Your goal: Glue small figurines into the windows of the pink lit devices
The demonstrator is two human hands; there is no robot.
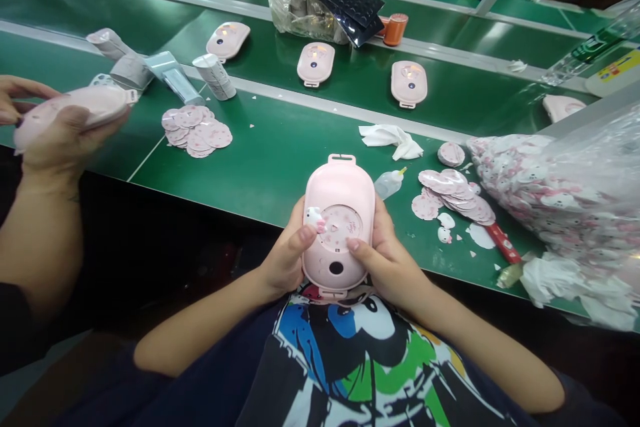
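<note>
A pink rounded plastic device [340,267] stands upright between my two hands, its strap tab pointing away from me. My left hand [287,255] grips its left edge, the thumb pressing on a small white cat figurine [314,219] at that edge. My right hand [385,252] holds the right side, its thumb near a round printed pink disc [342,227] set in the device's face. A dark round hole [336,267] shows below the disc. Close to my right hand lie a plastic glue bottle [389,183] and a pile of pink discs [449,191].
A co-worker's hands [55,127] hold another pink device at the left. Further pink devices [315,63] lie on the green conveyor belt [280,160]. A large plastic bag of figurines [555,193], a white cloth [393,142] and a red-handled tool [503,243] lie to the right.
</note>
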